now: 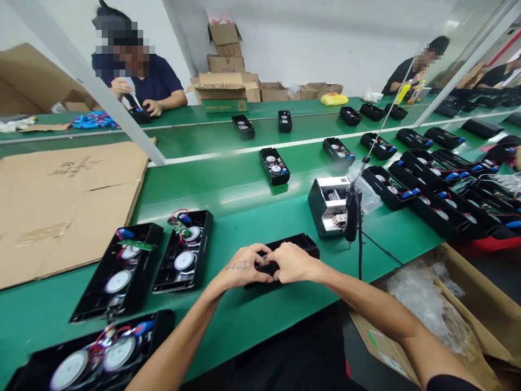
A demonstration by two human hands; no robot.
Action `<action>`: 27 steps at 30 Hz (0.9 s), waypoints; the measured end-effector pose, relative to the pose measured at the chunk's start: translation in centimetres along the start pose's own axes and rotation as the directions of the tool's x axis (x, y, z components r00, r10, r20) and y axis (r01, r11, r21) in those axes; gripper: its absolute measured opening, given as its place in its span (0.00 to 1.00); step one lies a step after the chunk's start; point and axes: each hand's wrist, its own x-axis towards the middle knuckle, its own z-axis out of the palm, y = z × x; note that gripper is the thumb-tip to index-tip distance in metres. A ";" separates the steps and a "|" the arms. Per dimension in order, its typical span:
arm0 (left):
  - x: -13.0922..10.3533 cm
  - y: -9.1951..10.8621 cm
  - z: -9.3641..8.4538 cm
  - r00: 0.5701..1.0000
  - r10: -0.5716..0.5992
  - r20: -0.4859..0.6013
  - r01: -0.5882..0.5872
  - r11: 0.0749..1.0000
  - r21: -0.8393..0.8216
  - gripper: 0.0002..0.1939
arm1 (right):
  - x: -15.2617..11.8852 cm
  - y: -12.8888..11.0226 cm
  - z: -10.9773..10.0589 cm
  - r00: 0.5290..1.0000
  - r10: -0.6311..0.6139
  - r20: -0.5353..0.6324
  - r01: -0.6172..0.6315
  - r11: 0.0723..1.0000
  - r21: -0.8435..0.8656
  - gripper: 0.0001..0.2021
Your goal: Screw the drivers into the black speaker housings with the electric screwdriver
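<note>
An open black speaker housing lies on the green bench in front of me, partly covered by both hands. My left hand curls over its left part, fingers bent inward and thumb low near the front wall. From the right, my right hand closes in, its fingertips almost meeting the left ones. Whatever small part sits between the fingers is hidden. To the left are more open housings with round speakers: one with a green circuit board, another beside it, and a third nearest me.
A black electric screwdriver hangs before a black-and-silver box. Many housings crowd the right. Flat cardboard covers the left. A carton with plastic bags stands below right. Across the line, a person handles a housing.
</note>
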 end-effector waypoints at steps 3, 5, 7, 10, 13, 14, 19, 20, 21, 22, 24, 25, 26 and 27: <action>-0.1 0.1 0.0 1.000 0.021 0.006 -0.021 1.000 -0.001 0.12 | 0.2 0.4 1.0 0.998 -0.033 -0.057 0.030 0.998 -0.050 0.22; -0.3 0.2 0.2 0.999 0.037 0.004 -0.037 0.999 0.008 0.11 | 0.0 0.7 1.4 0.996 -0.048 -0.070 0.042 0.996 -0.074 0.23; -0.5 0.2 0.4 0.999 0.050 -0.003 -0.050 0.999 0.020 0.10 | -0.4 0.9 1.7 0.995 -0.072 -0.075 0.065 0.993 -0.101 0.23; -0.6 0.0 0.7 0.997 0.071 -0.008 -0.071 0.997 0.037 0.11 | -0.8 1.1 1.8 0.991 -0.112 -0.078 0.098 0.982 -0.162 0.22; -0.4 -0.2 0.8 0.995 0.104 0.001 -0.104 0.993 0.055 0.11 | -0.7 1.0 2.0 0.988 -0.141 -0.064 0.122 0.965 -0.233 0.17; -0.4 -0.1 0.8 0.994 0.114 0.004 -0.114 0.992 0.063 0.11 | -0.6 0.9 2.0 0.987 -0.148 -0.057 0.129 0.960 -0.250 0.15; -0.8 0.5 1.0 0.990 0.138 -0.013 -0.135 0.983 0.123 0.06 | -1.4 0.2 2.3 0.983 -0.159 -0.096 0.134 0.965 -0.225 0.14; -1.2 0.6 1.3 0.990 0.140 -0.020 -0.136 0.981 0.136 0.05 | -2.1 0.3 2.4 0.970 -0.190 -0.153 0.159 0.968 -0.195 0.14; -1.6 0.7 1.9 0.989 0.146 -0.032 -0.140 0.978 0.153 0.05 | -3.0 0.5 2.4 0.941 -0.230 -0.248 0.196 0.968 -0.155 0.14; -2.1 0.8 2.5 0.985 0.162 -0.054 -0.150 0.972 0.181 0.05 | -4.0 1.0 2.6 0.886 -0.261 -0.384 0.235 0.965 -0.113 0.14; -3.2 0.8 4.3 0.964 0.228 -0.139 -0.185 0.946 0.268 0.05 | -6.2 2.5 2.9 0.657 -0.203 -0.726 0.236 0.970 -0.058 0.16; -3.7 0.7 5.2 0.942 0.275 -0.194 -0.205 0.926 0.319 0.05 | -7.2 3.7 3.1 0.487 -0.113 -0.866 0.168 0.985 -0.034 0.18; -4.1 0.6 6.1 0.915 0.320 -0.246 -0.219 0.905 0.364 0.06 | -8.1 5.0 3.2 0.310 -0.012 -0.951 0.056 0.998 0.005 0.21; -4.4 0.5 6.8 0.888 0.358 -0.290 -0.229 0.889 0.397 0.08 | -8.8 6.5 3.3 0.150 0.080 -0.985 -0.080 0.994 0.068 0.24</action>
